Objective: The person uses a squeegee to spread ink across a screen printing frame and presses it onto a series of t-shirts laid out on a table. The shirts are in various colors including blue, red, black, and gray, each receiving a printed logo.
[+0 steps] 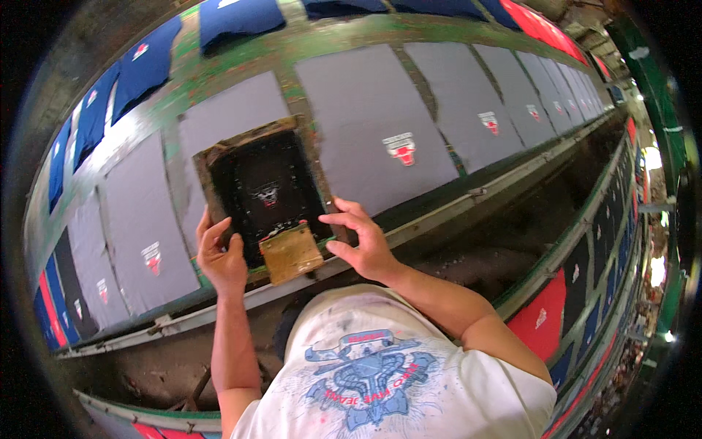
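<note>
A dark rectangular screen-printing frame (208, 183) with a black mesh and a small emblem lies over a grey fabric panel (197, 132) on the long green table. A yellowish, worn squeegee-like board (291, 254) rests across the screen's lower right part. My left hand (221, 252) grips the frame's left side near its lower corner, fingers curled round it. My right hand (360, 241) is at the frame's lower right side, thumb and fingers touching the edge beside the board. The fabric directly beneath the screen is hidden.
Grey panels with red-and-white prints (369, 95) line the table (344, 33) on both sides of me, navy panels (139, 66) along its far edge. A metal rail (409, 233) runs along the near edge. A dark trough separates another table with red (530, 322) and dark panels at right.
</note>
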Tool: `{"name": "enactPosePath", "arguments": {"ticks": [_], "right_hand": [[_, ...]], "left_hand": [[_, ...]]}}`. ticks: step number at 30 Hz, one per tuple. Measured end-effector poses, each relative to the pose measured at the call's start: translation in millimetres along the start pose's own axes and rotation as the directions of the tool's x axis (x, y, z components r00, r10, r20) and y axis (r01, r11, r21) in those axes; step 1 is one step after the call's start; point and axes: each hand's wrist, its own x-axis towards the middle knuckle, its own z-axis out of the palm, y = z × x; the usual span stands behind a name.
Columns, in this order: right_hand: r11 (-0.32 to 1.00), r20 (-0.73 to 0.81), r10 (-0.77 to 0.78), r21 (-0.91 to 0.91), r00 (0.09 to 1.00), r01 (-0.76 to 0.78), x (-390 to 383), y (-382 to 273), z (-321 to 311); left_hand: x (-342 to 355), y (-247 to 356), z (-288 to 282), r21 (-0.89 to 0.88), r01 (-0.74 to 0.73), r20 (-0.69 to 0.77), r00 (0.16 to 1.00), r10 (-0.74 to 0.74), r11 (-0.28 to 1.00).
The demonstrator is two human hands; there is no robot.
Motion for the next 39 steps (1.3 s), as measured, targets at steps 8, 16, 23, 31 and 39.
{"name": "enactPosePath", "arguments": {"ticks": [8, 16, 23, 31, 39], "right_hand": [[0.994, -0.062, 0.008, 0.113, 0.998, -0.001, 0.9, 52.5, -115.7], [0.993, -0.087, 0.086, -0.069, 0.992, -0.092, -6.6, 90.6, -237.9], [0.968, -0.043, 0.13, -0.211, 0.991, -0.137, -4.3, 90.4, -291.6], [0.975, -0.013, 0.169, -0.144, 0.986, -0.169, -0.2, 100.6, -305.3], [0.967, 0.035, 0.21, -0.154, 0.977, -0.203, 4.6, 99.5, -309.8]], "left_hand": [[-30.3, 48.8, 124.2, -0.105, 0.037, -0.004, 0.999, -0.037, 0.994], [-70.0, 63.9, 266.8, -0.11, -0.056, -0.027, 0.998, 0.053, 0.992], [-85.2, 73.7, 312.4, -0.09, -0.096, -0.038, 0.995, 0.093, 0.991], [-87.2, 77.2, 322.6, -0.124, -0.052, -0.019, 0.999, 0.05, 0.991], [-84.6, 68.0, 324.8, -0.123, 0.059, 0.018, 0.998, -0.058, 0.991]]}}
